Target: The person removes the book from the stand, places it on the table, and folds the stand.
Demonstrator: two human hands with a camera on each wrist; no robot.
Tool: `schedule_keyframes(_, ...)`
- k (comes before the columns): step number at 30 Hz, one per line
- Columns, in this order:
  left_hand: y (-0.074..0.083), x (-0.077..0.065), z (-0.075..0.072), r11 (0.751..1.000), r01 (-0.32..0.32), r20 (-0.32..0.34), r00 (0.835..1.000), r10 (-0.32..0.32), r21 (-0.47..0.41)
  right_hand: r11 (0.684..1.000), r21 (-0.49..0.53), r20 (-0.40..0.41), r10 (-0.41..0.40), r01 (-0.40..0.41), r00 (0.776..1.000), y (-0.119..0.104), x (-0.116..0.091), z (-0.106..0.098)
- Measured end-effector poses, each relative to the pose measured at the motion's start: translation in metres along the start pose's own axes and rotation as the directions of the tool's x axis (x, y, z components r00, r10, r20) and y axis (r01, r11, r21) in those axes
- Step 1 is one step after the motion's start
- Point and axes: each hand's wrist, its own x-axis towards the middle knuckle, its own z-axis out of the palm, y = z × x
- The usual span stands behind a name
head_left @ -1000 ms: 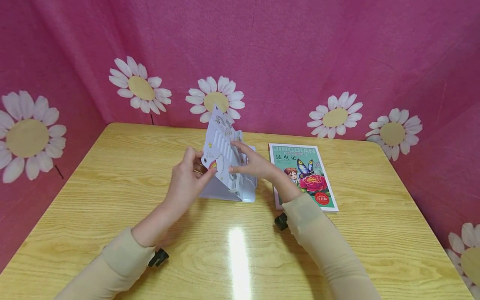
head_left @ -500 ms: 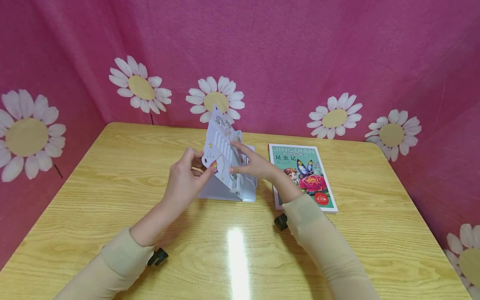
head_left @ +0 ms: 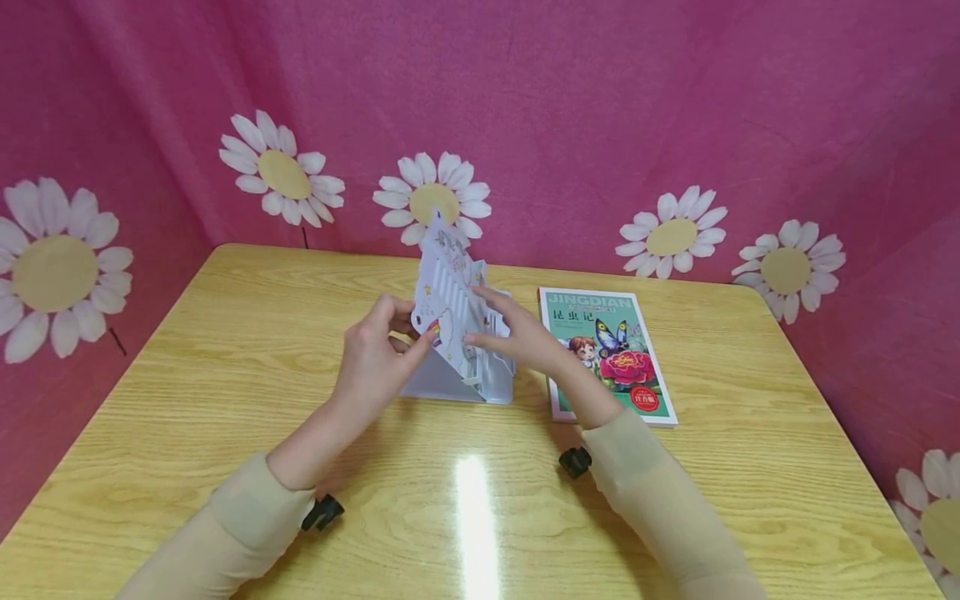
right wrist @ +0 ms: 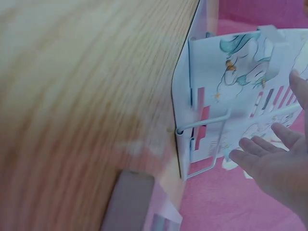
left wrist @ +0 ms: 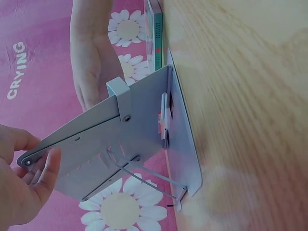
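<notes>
A white metal book stand with unicorn and rainbow prints stands on the table, its slotted back panel tilted up from the base plate. My left hand pinches the panel's near left corner, with thumb and fingers on opposite faces in the left wrist view. Behind the panel, a wire leg reaches down to the base. My right hand is at the printed side with fingers spread and fairly straight. In the right wrist view, its fingers lie close to the panel and wire leg; contact is unclear.
A green children's book with a butterfly and a pink flower lies flat to the right of the stand. The wooden table meets a pink curtain with daisies at its back edge.
The stand's panel and my left hand have shifted very slightly to the right. My right hand has moved a little rightward too, fingers still spread. The book stays put.
</notes>
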Motion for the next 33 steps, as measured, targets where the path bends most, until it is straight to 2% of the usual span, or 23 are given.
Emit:
schedule_keyframes(7,0.005,0.004,0.003,1.0,-0.021,0.009,1.0,0.021,-0.01,0.996,0.064,-0.102,-0.051,0.058,0.994,-0.012,-0.019,0.001)
schedule_keyframes(15,0.01,0.008,0.005,0.999,-0.04,0.018,0.999,0.04,-0.001,0.984,0.174,-0.221,0.003,0.036,0.975,-0.025,-0.036,0.009)
schedule_keyframes(18,0.011,0.01,0.006,0.998,-0.06,0.016,0.998,0.06,-0.003,0.975,0.218,-0.236,0.022,0.031,0.972,-0.028,-0.04,0.013)
schedule_keyframes(24,0.015,0.012,0.007,0.997,-0.073,0.024,0.997,0.073,-0.01,0.957,0.28,-0.272,0.003,0.076,0.962,-0.04,-0.05,0.017)
schedule_keyframes(27,0.018,0.013,0.006,0.998,-0.063,0.049,0.997,0.064,-0.012,0.944,0.315,-0.286,-0.005,0.099,0.958,-0.04,-0.051,0.019)
schedule_keyframes(30,0.021,0.014,0.005,0.998,-0.059,0.068,0.996,0.06,-0.016,0.937,0.335,-0.283,-0.002,0.101,0.959,-0.032,-0.048,0.024)
schedule_keyframes(33,0.022,0.015,0.005,0.997,-0.069,0.079,0.994,0.07,-0.02,0.938,0.337,-0.263,0.009,0.083,0.965,-0.032,-0.048,0.027)
